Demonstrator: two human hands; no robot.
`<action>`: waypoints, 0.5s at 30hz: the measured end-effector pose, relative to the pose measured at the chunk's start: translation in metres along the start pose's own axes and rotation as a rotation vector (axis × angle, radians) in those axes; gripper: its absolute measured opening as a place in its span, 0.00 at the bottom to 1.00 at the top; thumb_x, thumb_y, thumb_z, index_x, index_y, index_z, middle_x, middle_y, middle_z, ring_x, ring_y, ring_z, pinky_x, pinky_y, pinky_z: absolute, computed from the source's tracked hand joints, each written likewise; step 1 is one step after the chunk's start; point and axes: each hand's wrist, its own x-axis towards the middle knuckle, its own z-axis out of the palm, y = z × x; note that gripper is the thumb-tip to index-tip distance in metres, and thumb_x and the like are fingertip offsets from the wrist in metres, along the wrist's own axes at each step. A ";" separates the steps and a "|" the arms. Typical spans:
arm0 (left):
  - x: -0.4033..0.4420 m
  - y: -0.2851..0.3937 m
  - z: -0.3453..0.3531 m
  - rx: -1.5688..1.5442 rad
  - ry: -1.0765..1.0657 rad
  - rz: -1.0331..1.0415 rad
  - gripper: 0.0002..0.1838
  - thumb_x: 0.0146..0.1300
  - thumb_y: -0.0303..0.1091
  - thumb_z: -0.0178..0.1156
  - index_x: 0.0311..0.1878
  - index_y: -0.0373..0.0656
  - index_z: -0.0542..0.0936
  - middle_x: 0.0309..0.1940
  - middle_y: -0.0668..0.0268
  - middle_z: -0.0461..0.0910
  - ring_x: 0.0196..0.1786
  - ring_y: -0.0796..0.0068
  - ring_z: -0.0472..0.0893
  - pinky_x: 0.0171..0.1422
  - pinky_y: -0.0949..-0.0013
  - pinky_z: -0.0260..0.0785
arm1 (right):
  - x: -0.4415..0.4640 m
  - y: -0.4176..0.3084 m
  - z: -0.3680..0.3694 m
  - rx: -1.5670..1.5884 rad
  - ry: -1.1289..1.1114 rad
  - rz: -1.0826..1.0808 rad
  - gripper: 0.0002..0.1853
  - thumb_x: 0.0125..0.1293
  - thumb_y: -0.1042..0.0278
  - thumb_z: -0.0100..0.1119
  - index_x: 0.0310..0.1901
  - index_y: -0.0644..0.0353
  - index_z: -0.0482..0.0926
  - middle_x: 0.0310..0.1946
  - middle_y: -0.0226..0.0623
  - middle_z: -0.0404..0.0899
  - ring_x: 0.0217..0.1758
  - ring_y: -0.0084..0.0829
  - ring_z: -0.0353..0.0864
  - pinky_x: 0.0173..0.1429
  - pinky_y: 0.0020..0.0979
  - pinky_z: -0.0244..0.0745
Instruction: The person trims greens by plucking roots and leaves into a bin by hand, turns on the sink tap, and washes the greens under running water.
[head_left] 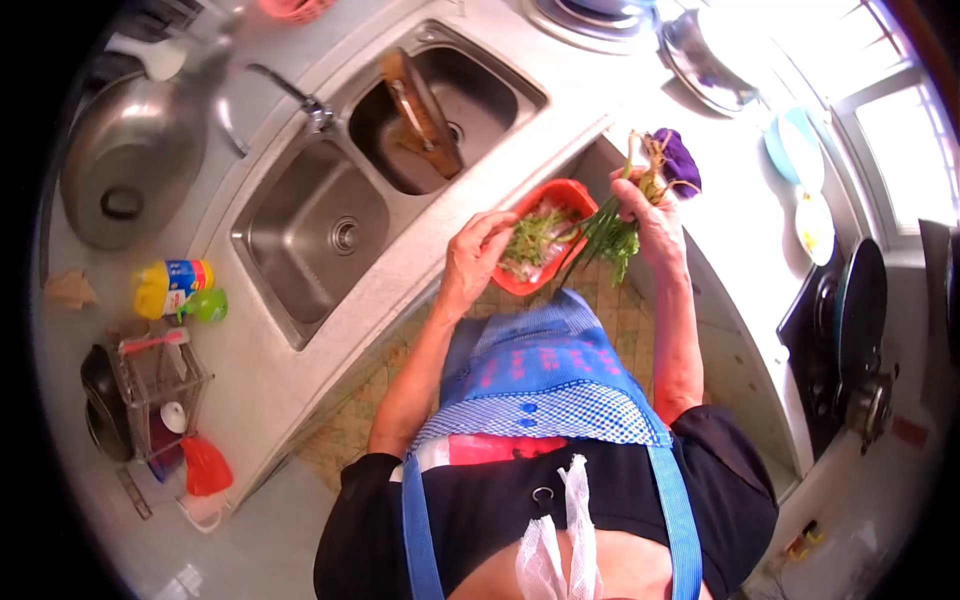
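Observation:
My right hand (655, 215) is closed around a bunch of leafy green herbs (610, 238). Its pale, stringy roots (655, 165) stick up above my fingers, while the stems and leaves hang down to the left. At the left rim of a red container (572, 195) is my left hand (474, 258), with its fingers bent and drawn together. Whatever those fingers hold is hidden, and I cannot tell whether they touch the rim. Inside the container lie loose green sprigs (535, 240) on something whitish, perhaps plastic.
A double steel sink (340, 235) is set in the white counter (420, 240), with a brown board-like object (420, 110) in its far basin. Behind my right hand lies a purple cloth-like item (677, 160). A wok (135, 165), yellow bottle (175, 288) and small rack (160, 385) stand left.

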 end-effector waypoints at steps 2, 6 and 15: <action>0.001 0.035 -0.013 -0.332 -0.021 0.074 0.19 0.63 0.30 0.53 0.57 0.40 0.69 0.52 0.66 0.70 0.55 0.74 0.70 0.59 0.70 0.62 | 0.004 -0.014 0.041 -0.043 -0.159 0.047 0.07 0.59 0.66 0.60 0.37 0.59 0.78 0.23 0.20 0.72 0.24 0.12 0.64 0.29 0.16 0.58; 0.004 0.075 -0.057 -0.743 -0.011 0.125 0.23 0.67 0.39 0.49 0.61 0.38 0.64 0.57 0.65 0.68 0.59 0.74 0.67 0.64 0.69 0.57 | 0.014 -0.026 0.138 -0.142 -0.509 0.048 0.11 0.58 0.65 0.61 0.39 0.61 0.77 0.26 0.23 0.74 0.29 0.14 0.69 0.33 0.20 0.65; -0.048 0.052 -0.247 -0.871 0.271 0.271 0.21 0.69 0.44 0.45 0.58 0.40 0.69 0.54 0.65 0.70 0.53 0.73 0.70 0.57 0.71 0.64 | 0.009 -0.009 0.352 0.223 -0.784 0.006 0.16 0.64 0.65 0.51 0.51 0.63 0.70 0.35 0.29 0.75 0.37 0.17 0.71 0.40 0.20 0.67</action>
